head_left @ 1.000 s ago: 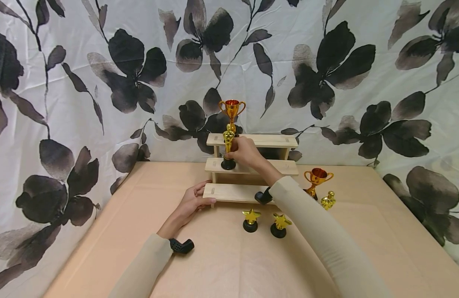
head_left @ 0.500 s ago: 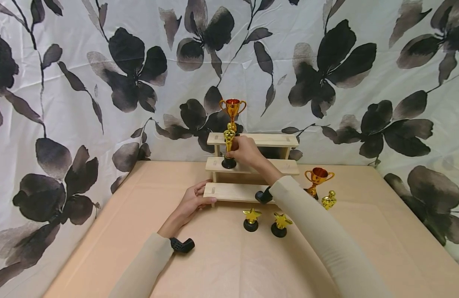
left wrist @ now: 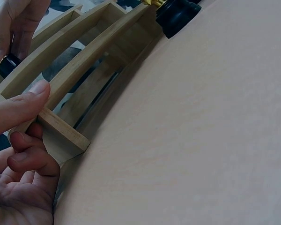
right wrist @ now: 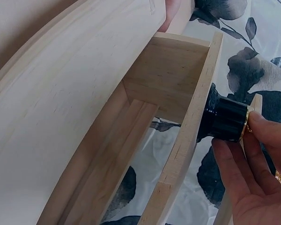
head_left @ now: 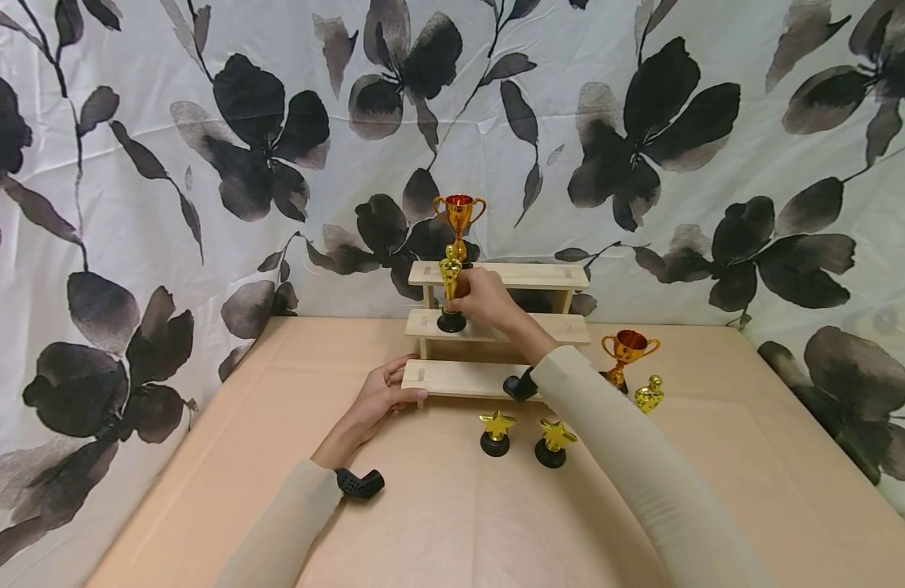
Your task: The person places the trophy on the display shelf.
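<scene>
A three-tier wooden shelf [head_left: 519,276] stands at the back of the table. My right hand [head_left: 469,299] grips a gold figure trophy [head_left: 449,278] by its stem; the trophy's black base [right wrist: 225,119] sits on the left end of the middle tier. My fingers [right wrist: 243,173] curl round the base and stem. A gold cup trophy [head_left: 459,217] stands on the top tier just behind. My left hand [head_left: 399,390] holds the left end of the bottom tier, thumb [left wrist: 23,105] on top and fingers [left wrist: 30,157] curled under the corner of the shelf [left wrist: 65,136].
Two gold star trophies [head_left: 495,433] [head_left: 553,443] on black bases stand in front of the shelf. To its right are an orange-gold cup trophy [head_left: 628,351] and a small gold figure [head_left: 648,394]. A flowered cloth [head_left: 202,147] hangs behind the tan table [head_left: 452,523].
</scene>
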